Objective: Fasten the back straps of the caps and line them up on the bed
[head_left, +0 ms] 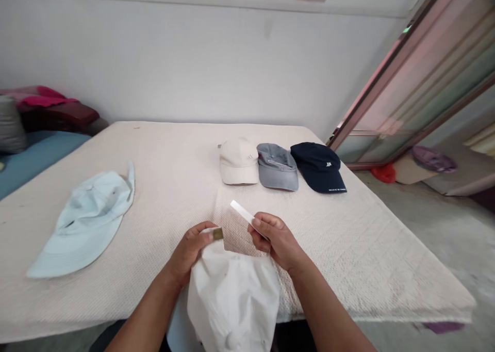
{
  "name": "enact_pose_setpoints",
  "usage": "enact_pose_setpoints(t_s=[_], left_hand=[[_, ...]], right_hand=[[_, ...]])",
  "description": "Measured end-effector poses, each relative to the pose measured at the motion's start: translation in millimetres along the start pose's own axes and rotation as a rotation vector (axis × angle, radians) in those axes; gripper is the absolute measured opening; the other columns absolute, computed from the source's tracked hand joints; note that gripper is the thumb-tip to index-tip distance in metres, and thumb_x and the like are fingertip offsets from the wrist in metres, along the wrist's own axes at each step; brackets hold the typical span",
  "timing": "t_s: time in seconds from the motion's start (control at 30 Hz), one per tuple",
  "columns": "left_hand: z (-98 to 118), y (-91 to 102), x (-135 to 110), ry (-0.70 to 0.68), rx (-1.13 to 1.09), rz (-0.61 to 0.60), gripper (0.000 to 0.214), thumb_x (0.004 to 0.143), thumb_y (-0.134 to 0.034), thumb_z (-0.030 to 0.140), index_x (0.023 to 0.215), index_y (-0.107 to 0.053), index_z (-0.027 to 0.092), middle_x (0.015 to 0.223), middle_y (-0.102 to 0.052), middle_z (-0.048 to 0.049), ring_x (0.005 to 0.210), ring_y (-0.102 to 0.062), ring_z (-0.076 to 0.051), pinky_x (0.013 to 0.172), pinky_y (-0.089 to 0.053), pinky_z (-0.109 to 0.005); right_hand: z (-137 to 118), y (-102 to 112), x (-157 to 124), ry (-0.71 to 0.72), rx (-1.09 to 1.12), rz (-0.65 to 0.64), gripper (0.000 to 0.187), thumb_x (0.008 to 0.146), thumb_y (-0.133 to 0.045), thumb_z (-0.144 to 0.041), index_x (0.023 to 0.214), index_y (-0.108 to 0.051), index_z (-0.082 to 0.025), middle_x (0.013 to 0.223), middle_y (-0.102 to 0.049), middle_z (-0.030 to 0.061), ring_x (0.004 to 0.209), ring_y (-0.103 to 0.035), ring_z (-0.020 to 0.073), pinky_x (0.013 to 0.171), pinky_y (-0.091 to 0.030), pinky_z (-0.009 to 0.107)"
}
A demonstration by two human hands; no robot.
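A white baseball cap is held at the table's near edge, its back opening facing away from me. My left hand pinches the cap's back edge beside a brass-coloured buckle. Between the thumb and fingers of my right hand is the cap's white strap, its free end pointing up and left. Strap and buckle are apart. The cap's brim is mostly hidden below the crown.
A beige cap, a grey cap and a navy cap sit in a row farther back. At left lies a light blue cap. A cream textured cloth covers the table, with a white wall behind.
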State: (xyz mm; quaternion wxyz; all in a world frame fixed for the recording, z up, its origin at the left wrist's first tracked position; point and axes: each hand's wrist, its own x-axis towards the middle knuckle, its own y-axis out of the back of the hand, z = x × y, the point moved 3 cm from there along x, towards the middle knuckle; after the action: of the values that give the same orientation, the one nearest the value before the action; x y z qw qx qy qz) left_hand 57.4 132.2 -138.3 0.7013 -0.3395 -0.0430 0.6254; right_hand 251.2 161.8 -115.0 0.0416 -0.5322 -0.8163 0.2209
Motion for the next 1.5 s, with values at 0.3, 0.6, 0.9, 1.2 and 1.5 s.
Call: enact_pose_setpoints(t_s=[0.3,0.6,0.9,1.2,1.5], left_hand=[[-4.2,0.2,3.2,0.016,-0.072,0.042,0.023,0.065,-0.076,0.021,0.084,-0.064,0.018,0.07,-0.068,-0.001,0.054,-0.062,-0.013,0.053,-0.047,-0.024],[-7.1,-7.4,3.6,0.035,-0.135,0.018,0.014,0.067,-0.075,0.019,0.069,-0.062,0.016,0.054,-0.059,0.0023,0.045,-0.052,-0.01,0.045,-0.038,-0.021],[-9.5,-3.5,4.5,0.04,-0.181,0.011,0.016,0.067,-0.075,0.019,0.067,-0.06,0.016,0.056,-0.057,0.0023,0.048,-0.052,-0.01,0.046,-0.037,-0.021],[-7.0,-14.6,-0.2,0.091,-0.125,-0.077,0.013,0.068,-0.073,0.02,0.065,-0.062,0.015,0.057,-0.062,-0.0012,0.048,-0.055,-0.011,0.049,-0.041,-0.022],[-13.2,-14.1,-0.2,0.149,-0.09,-0.024,0.013,0.064,-0.076,0.021,0.071,-0.066,0.015,0.059,-0.065,-0.0014,0.05,-0.057,-0.012,0.051,-0.043,-0.023]], right_hand=[[-3.5,-0.9,-1.3,0.062,0.034,0.0,0.018,0.081,-0.062,-0.029,0.071,-0.059,-0.015,0.05,-0.041,-0.0064,0.041,-0.027,0.0038,0.042,-0.014,0.021],[7.4,-11.1,0.6,-0.034,-0.14,-0.097,0.025,0.08,-0.064,-0.036,0.067,-0.057,-0.015,0.047,-0.038,-0.0072,0.042,-0.028,0.0045,0.042,-0.017,0.021],[9.3,-11.9,-1.4,-0.06,-0.215,-0.134,0.026,0.079,-0.063,-0.036,0.065,-0.055,-0.016,0.049,-0.04,-0.0062,0.044,-0.029,0.0053,0.042,-0.019,0.021],[7.3,-8.7,-2.7,0.011,-0.296,-0.184,0.023,0.081,-0.064,-0.038,0.08,-0.064,-0.015,0.058,-0.048,-0.0038,0.05,-0.035,0.0066,0.047,-0.025,0.021],[8.4,-9.1,-4.3,-0.033,-0.302,-0.192,0.018,0.078,-0.066,-0.034,0.078,-0.065,-0.016,0.053,-0.046,-0.0048,0.047,-0.035,0.0067,0.046,-0.026,0.021]])
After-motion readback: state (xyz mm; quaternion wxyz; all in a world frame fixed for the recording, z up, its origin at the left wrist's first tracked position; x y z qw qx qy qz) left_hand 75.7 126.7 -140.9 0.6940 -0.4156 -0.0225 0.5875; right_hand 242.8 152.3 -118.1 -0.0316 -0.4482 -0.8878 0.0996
